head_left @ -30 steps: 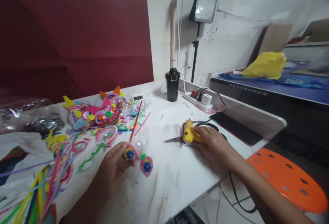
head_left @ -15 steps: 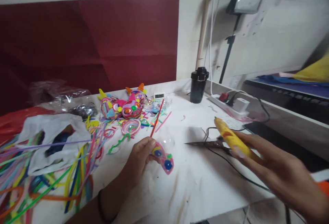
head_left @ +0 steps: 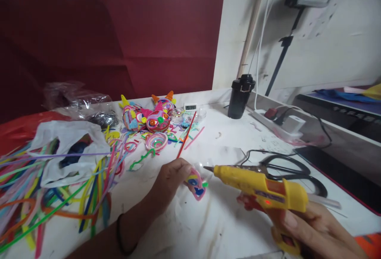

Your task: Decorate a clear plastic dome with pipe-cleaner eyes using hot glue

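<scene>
My left hand [head_left: 174, 177] pinches a small craft piece [head_left: 197, 185] made of coiled pink, yellow and blue strips, with a green bit on it. A clear rounded plastic part shows behind the piece. From the top of the same hand a red pipe cleaner [head_left: 187, 134] points up and away. My right hand [head_left: 315, 227] is wrapped round the handle of a yellow glue gun [head_left: 258, 185], whose small light glows red. The gun's dark nozzle points left, a little to the right of the craft piece. Black-handled scissors [head_left: 285, 167] lie on the table behind the gun.
Many coloured pipe cleaners [head_left: 92, 195] and a white plastic bag [head_left: 47, 132] cover the left side. Several decorated animal heads [head_left: 157, 120] stand at the back, near a small digital display [head_left: 190, 107]. A black cup [head_left: 239, 98] and a power strip [head_left: 276, 130] are at the right.
My right hand has brought the glue gun left and turned it so the nozzle faces the craft piece. The scissors' handles now show. The camera view has shifted slightly; my left hand keeps its hold.
</scene>
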`<state>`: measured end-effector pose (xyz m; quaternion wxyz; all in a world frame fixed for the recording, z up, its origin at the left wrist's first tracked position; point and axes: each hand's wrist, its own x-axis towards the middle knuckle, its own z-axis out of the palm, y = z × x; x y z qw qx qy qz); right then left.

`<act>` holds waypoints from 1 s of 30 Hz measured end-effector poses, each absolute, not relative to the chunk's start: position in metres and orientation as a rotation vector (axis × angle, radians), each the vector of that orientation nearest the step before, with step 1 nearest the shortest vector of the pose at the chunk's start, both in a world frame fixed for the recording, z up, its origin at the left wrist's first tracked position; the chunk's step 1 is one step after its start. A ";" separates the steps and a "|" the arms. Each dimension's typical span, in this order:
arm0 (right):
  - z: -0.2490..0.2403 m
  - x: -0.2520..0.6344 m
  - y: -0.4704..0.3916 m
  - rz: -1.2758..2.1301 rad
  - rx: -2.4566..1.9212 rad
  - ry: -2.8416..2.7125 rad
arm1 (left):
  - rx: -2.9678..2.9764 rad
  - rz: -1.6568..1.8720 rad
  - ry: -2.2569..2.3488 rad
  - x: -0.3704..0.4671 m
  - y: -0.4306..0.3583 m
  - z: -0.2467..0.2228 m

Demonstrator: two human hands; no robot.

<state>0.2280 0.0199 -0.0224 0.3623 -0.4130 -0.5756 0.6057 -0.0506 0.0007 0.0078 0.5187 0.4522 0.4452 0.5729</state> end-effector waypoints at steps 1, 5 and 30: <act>-0.020 0.225 0.020 1.559 -1.061 -1.469 | 1.087 1.370 1.067 -0.050 0.000 0.008; -0.015 0.218 0.018 1.513 -1.081 -1.430 | 1.087 1.361 1.057 -0.050 0.000 0.008; -0.010 0.227 0.029 1.578 -1.088 -1.667 | 1.330 1.255 1.185 -0.051 -0.002 0.009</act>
